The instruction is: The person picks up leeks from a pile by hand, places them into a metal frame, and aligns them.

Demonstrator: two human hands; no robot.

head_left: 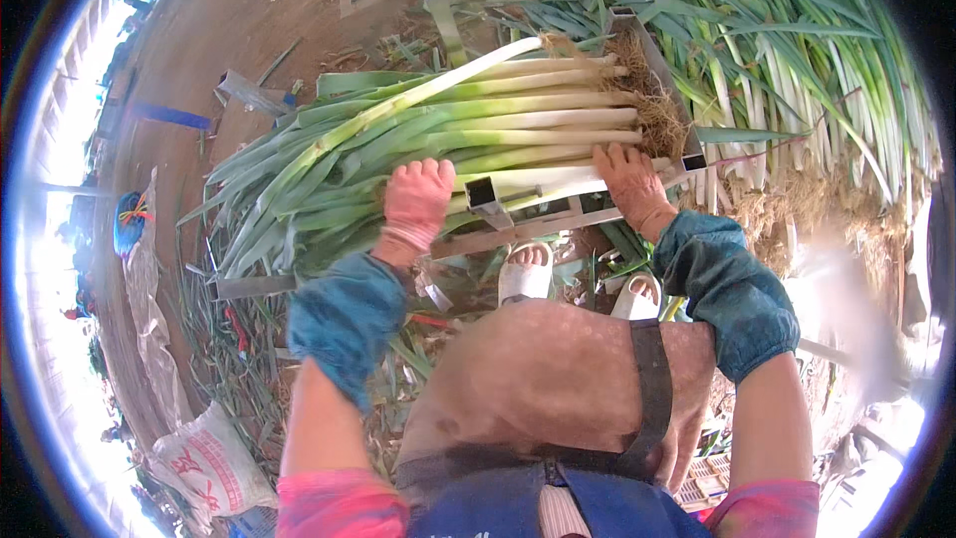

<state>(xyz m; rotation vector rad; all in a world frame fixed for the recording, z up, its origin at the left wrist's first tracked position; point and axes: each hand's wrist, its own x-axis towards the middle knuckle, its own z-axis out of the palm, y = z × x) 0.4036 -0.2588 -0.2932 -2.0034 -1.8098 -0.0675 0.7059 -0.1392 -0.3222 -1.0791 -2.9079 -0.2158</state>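
Observation:
A row of leeks (538,120) lies across a metal frame (553,231), with green leaves to the left and shaggy roots at the right end. My left hand (418,201) is closed over the nearest leek where its stalk turns to leaves. At the root end, the fingers of my right hand (634,184) curl over the near white stalk (558,177). One leek (428,90) lies slantwise on top of the others. Both palms are hidden, and blue-green sleeve covers wrap my forearms.
A big heap of leeks (767,60) fills the far right, roots toward me. The frame's square metal posts (483,191) stick up beside the row. Leaf scraps litter the ground at left, near a white printed sack (214,463). My feet, in pale sandals (525,274), are below the frame.

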